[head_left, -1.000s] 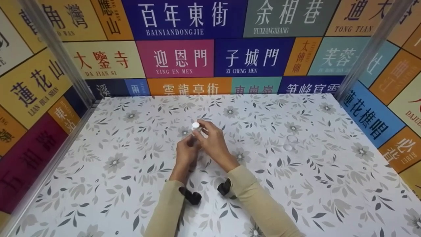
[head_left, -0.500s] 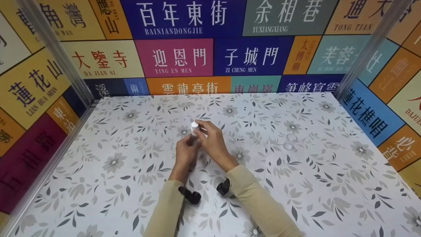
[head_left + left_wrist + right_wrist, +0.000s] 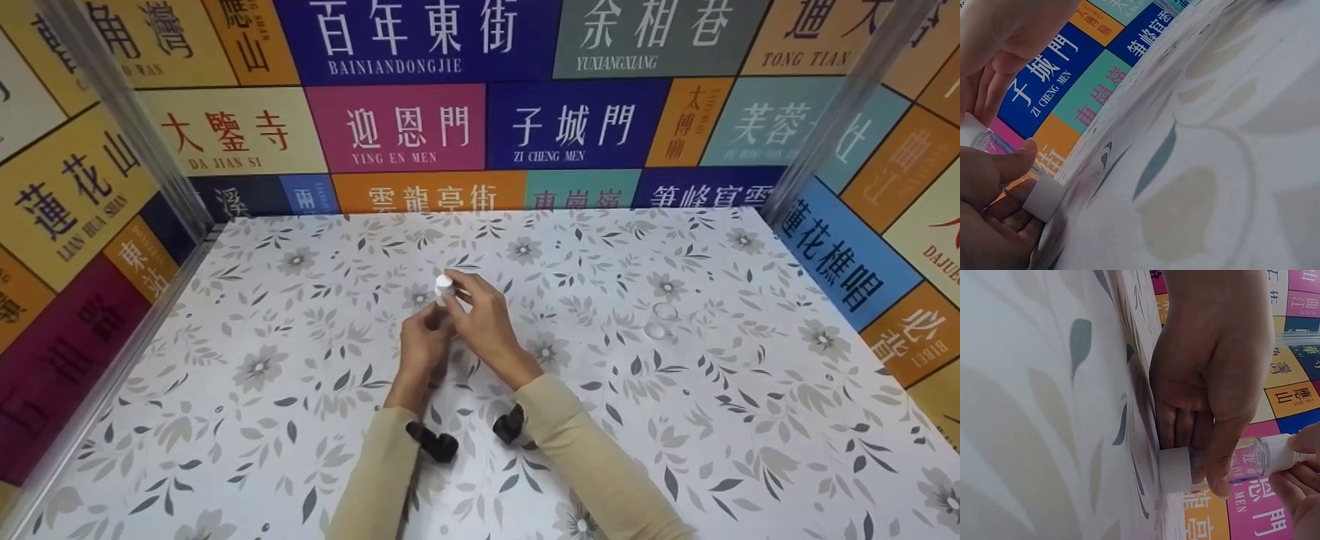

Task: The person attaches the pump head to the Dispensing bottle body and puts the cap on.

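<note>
A small clear bottle (image 3: 444, 294) with a white top and a white base is held upright between both hands. My left hand (image 3: 424, 342) grips its lower clear part, with the thumb along the wall; the white base (image 3: 1045, 197) pokes out below. Whether that base touches the table I cannot tell. My right hand (image 3: 484, 319) pinches the white top (image 3: 1279, 453) between thumb and fingers. In the head view the fingers hide most of the bottle's body.
A clear, round, cap-like piece (image 3: 656, 331) rests on the table to the right of the hands. The table cover (image 3: 262, 450) is white with grey leaves and flowers. Coloured sign panels (image 3: 397, 127) rise behind the table and at both sides.
Both hands keep the same hold on the bottle. The head view has shifted very slightly; otherwise hardly anything differs.
</note>
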